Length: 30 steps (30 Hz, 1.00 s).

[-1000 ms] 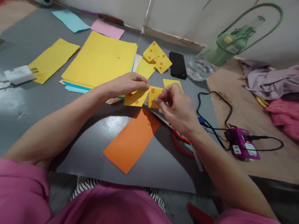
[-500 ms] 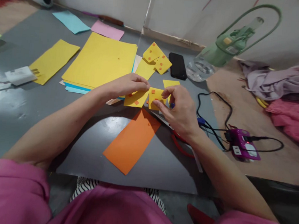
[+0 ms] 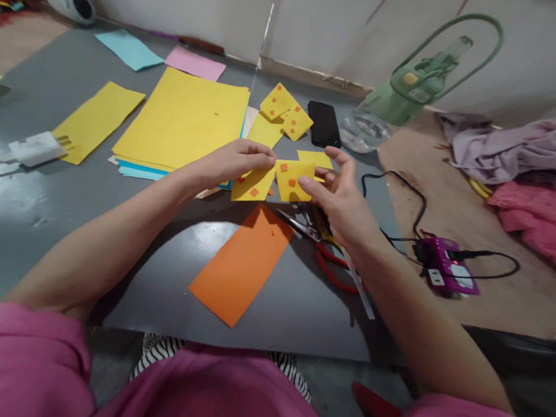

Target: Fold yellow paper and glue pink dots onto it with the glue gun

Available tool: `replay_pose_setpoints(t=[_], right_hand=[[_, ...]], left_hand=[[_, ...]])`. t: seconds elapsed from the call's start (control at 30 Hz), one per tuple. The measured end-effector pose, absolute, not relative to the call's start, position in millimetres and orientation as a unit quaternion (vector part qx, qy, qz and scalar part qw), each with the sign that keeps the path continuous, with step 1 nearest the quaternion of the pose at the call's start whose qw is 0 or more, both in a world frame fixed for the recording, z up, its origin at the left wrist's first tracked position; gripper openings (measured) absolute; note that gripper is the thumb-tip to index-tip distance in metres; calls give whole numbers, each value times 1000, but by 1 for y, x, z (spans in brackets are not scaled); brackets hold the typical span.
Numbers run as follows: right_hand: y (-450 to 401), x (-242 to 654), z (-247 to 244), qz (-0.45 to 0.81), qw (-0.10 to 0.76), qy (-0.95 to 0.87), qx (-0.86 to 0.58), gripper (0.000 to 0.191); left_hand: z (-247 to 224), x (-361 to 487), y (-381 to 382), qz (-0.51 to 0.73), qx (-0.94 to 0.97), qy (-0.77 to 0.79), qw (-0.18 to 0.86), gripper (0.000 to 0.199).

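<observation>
My left hand (image 3: 243, 158) is closed on a yellow paper piece (image 3: 256, 189) with orange squares, its fingers at the top edge. Beside it is a second yellow card (image 3: 294, 181) with orange squares; my right hand (image 3: 341, 185) holds its right side between thumb and fingers. Two more dotted yellow cards (image 3: 276, 102) lie behind, on a yellow strip (image 3: 265, 128). An orange paper strip (image 3: 243, 267) lies in front of my hands. Red-handled scissors (image 3: 335, 269) rest partly under my right forearm.
A stack of yellow sheets (image 3: 189, 116) lies left of my hands. A black phone (image 3: 324, 124) and a green-topped bottle (image 3: 399, 96) stand behind. At the right are black cables and a purple power adapter (image 3: 451, 266).
My right hand has shifted slightly right, its fingers spread wider and its thumb at the card's right edge. More of the card and the scissors shows. The view has shifted a little.
</observation>
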State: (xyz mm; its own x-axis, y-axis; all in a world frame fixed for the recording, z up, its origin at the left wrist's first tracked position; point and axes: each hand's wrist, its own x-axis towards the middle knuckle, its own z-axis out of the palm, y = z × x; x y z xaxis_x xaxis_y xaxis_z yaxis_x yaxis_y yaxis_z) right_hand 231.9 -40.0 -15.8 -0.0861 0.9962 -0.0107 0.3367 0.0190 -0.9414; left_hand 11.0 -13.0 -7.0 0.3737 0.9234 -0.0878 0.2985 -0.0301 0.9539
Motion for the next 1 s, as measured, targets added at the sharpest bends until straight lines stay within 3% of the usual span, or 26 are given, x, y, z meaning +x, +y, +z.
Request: replay_pose_setpoints(t=[0.27,0.53,1.0], right_hand=[[-45,229,-8,498,405,-529,-555,42],[-39,219,-6,479,480,-498,-540,34],[-38,217,-8,489,474,-481,-552,21]], left_hand=[[-11,12,-9,380,640,432,510,22],[-12,15,-11,356,672,409,504,24],[-7,16,-14,337,684,427,486,23]])
